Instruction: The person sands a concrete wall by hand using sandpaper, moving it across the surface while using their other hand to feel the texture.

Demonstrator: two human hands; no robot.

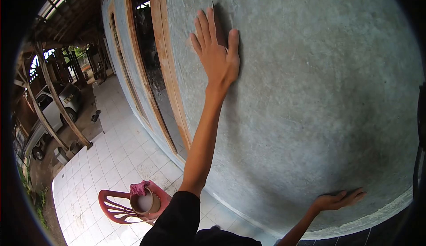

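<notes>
My left hand (217, 53) is raised high and pressed flat against the grey-green plastered wall (310, 91), fingers pointing up. A thin dark flat blade (220, 19) lies between the fingers and thumb, and its pale tip sticks out above the fingertips. My right hand (338, 200) is low on the wall near its base, fingers spread and resting on the plaster, holding nothing. A black sleeve (175, 221) covers my left upper arm.
A red plastic chair (116, 207) below left carries a small bucket (144, 202) of pale paste and a pink rag (139, 187). Wooden door frames (166, 68) line the wall to the left. White floor tiles (111, 157) run toward a parked car (49, 111).
</notes>
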